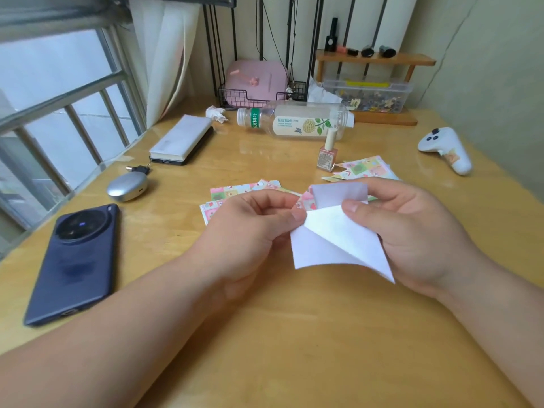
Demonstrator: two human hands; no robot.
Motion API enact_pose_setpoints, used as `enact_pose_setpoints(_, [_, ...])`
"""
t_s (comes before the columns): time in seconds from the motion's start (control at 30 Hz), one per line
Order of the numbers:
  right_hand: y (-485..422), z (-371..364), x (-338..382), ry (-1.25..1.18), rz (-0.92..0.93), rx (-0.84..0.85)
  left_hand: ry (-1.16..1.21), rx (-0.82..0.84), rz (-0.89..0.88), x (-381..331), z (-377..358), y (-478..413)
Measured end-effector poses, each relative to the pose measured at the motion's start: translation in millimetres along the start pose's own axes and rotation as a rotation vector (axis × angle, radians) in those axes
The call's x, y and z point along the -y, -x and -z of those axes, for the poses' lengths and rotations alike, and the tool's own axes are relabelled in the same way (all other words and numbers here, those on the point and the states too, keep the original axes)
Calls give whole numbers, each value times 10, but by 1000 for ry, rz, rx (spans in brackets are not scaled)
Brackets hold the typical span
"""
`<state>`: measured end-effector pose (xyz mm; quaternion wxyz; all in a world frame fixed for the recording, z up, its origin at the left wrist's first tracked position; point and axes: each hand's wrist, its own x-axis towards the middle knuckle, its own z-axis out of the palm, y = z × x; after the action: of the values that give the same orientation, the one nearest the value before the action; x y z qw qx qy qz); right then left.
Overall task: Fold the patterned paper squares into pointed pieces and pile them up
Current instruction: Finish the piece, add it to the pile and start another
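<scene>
Head view takes in the wooden table (pixel 294 348) under both forearms, with the work held between the two hands and seemingly lifted off the wood. The left hand (pixel 250 228) has its fingers curled, with thumb and forefinger pinching the upper left corner of the paper square (pixel 332 242). The right hand (pixel 418 231) grasps the opposite side, its thumb pressed on the white face and its other fingers wrapped behind a flap that stands up above the thumb. The paper turns its white back toward the person, the patterned side peeps out just beyond the left fingertips, and a diagonal crease runs down from the pinch toward the right palm. Just behind the left knuckles lies the stack of flat patterned squares (pixel 226 192). Beyond the right fingers, beside a nail polish bottle (pixel 327 156), sits the pile of folded pieces (pixel 365 167). The step in hand looks like a middle fold on one piece. To do it well, the person would likely line the flap's edge up with the crease below the right thumb before pressing. The left pinch should stay firm so the layers cannot slide. The thumb can then run outward from the pinch so the tip near the right wrist comes out sharp.
</scene>
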<state>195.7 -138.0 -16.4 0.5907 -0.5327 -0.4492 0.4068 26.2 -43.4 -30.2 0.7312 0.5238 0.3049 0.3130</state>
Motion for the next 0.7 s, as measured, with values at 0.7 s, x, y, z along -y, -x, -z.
enact_pose_setpoints(0.7, [-50, 171, -95, 184, 70, 64, -192, 11, -101, 35, 64, -46])
